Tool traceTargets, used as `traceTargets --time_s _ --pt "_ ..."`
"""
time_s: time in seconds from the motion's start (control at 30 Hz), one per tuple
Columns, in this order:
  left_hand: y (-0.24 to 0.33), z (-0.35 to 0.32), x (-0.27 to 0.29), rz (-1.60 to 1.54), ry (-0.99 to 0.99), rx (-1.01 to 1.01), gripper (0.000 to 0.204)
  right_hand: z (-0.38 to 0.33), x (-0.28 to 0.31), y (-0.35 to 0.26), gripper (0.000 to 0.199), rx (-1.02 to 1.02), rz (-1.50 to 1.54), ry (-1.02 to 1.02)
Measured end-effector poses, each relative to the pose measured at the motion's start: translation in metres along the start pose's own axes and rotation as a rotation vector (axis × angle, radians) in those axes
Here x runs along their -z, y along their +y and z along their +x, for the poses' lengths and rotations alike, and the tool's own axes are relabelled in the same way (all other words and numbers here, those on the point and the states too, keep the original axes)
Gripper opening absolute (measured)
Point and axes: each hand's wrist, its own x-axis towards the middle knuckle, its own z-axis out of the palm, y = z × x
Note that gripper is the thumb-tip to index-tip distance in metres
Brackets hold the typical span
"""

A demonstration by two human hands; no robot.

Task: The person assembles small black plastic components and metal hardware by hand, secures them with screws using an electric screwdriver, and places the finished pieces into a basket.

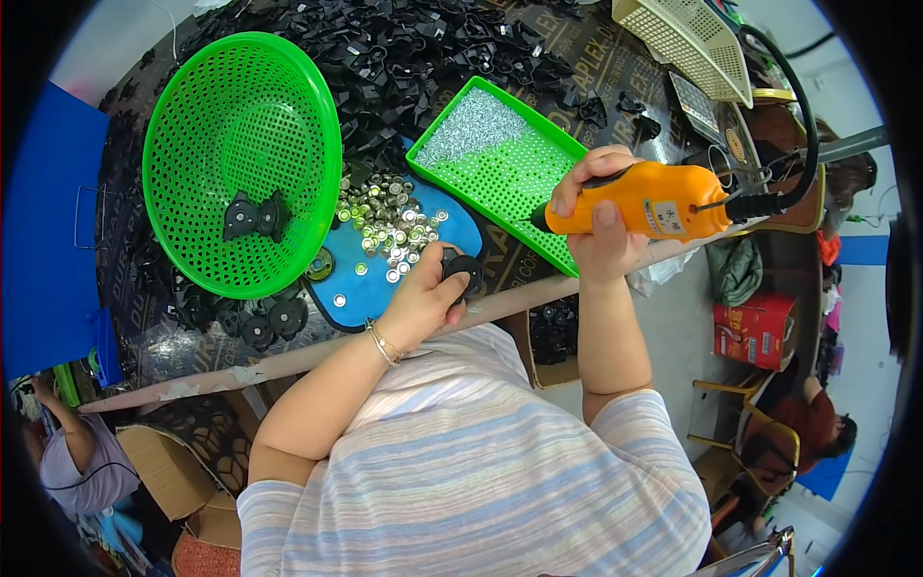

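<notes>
Orange and stubby, the electric screwdriver (639,204) is lying level above the near edge of the surface (288,361), its black tip pointing left over a green perforated tray (500,163) and a black cable trailing off to the right. The right hand (596,226) is wrapping tightly round its body, fingers over the top, thumb on the near side, with the forearm rising straight up from the elbow. The left hand (423,298) is closing on a small black round part (463,271), pinning it at the surface edge beside a blue mat (375,284) strewn with silver caps (389,221). That arm is reaching forward, wrist bent, wearing a thin bracelet (382,342).
</notes>
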Motion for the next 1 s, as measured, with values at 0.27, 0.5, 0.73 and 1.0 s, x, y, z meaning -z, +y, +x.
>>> traceTargets --time_s 0.27,0.5,0.73,1.0 --pt "-0.002 0.000 0.001 0.006 -0.015 -0.016 0.014 -0.001 -0.002 0.002 0.029 -0.039 -0.030 0.013" --pt "-0.007 0.002 0.004 0.042 -0.025 -0.052 0.015 0.004 -0.014 -0.029 0.043 0.038 0.012 -0.052" --pt "-0.006 0.002 0.003 0.048 -0.019 -0.043 0.017 -0.011 -0.044 -0.030 0.047 -0.067 0.026 -0.228" --pt "-0.010 0.004 0.004 0.057 -0.015 -0.069 0.017 -0.014 -0.050 -0.017 0.042 -0.106 0.030 -0.265"
